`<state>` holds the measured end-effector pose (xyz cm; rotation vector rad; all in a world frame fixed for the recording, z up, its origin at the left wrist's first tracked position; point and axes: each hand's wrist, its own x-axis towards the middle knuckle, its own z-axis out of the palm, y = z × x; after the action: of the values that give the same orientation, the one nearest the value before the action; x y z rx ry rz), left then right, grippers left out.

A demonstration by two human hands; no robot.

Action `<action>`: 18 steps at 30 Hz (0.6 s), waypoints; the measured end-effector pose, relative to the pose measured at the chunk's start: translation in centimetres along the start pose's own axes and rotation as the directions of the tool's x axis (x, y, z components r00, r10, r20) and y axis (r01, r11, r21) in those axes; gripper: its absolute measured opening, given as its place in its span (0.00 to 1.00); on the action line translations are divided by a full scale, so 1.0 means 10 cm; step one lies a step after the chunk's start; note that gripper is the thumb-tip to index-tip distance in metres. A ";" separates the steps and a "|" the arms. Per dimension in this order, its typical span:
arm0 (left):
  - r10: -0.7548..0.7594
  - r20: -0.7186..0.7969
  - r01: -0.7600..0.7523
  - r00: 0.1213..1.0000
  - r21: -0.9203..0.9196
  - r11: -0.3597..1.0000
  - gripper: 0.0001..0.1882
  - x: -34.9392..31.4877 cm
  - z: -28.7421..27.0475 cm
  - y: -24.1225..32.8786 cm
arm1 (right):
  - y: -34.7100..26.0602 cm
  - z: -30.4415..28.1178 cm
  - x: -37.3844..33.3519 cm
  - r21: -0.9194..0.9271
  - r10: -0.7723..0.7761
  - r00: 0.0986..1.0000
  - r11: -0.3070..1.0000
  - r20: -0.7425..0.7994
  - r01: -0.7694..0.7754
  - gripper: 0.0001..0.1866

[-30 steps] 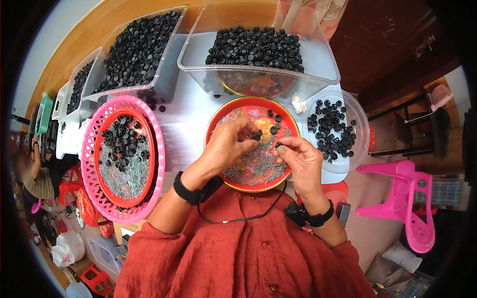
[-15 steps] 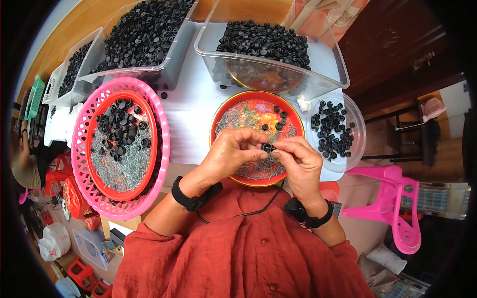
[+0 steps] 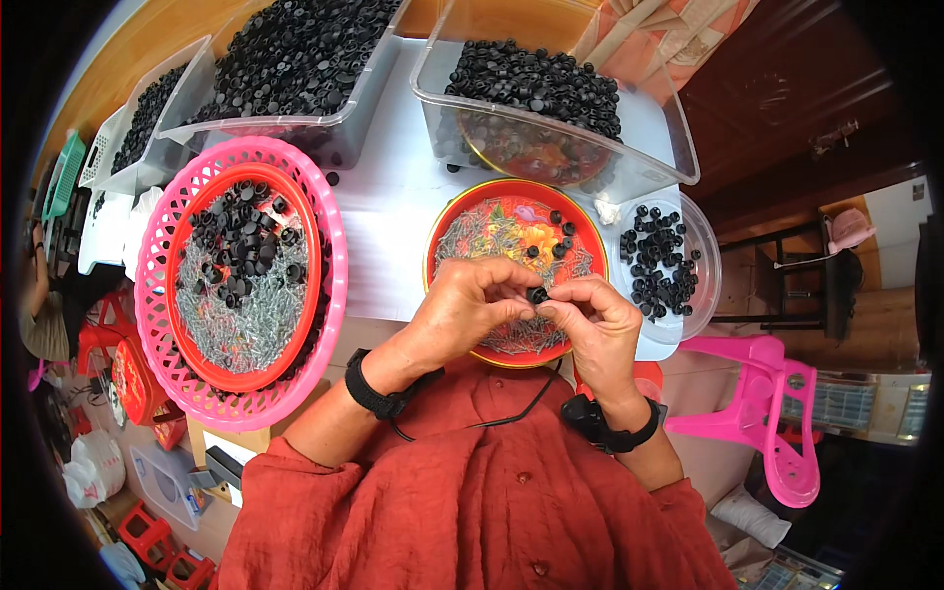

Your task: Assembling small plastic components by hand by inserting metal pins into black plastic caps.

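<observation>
Pinched between the fingertips of both my hands is a small black plastic cap (image 3: 537,294). My left hand (image 3: 460,307) grips it from one side, and my right hand (image 3: 596,323) from the other. If anything sits inside the cap, the fingers hide it. Below my hands is a round red tray (image 3: 587,222) with a gold rim and a flowered bottom. Thin silver screws (image 3: 521,339) are spread across it, and several loose black caps (image 3: 568,229) lie at its far right. A clear round tub (image 3: 704,234) right of the tray holds more black caps (image 3: 657,258).
At the left, a pink lattice basket (image 3: 154,339) carries a red tray (image 3: 314,270) of screws and caps. Clear bins of black caps stand at the back left (image 3: 339,123) and back centre (image 3: 629,162). A pink plastic stool (image 3: 752,393) stands at the right.
The cap between my fingers has been turned slightly. Both hands stay over the tray. The whole view has shifted a little.
</observation>
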<state>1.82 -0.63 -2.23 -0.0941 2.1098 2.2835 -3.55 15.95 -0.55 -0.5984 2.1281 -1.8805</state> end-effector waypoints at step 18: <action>-0.012 0.020 0.017 1.000 -0.259 0.966 0.09 0.04 -0.05 -0.05 | -0.02 -0.01 0.03 0.243 0.249 0.966 0.935 0.063 -0.257 0.07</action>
<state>1.43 -1.11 -2.76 -0.0930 1.7832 2.5284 -3.82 15.93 -0.35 -0.2813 1.8080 -1.9343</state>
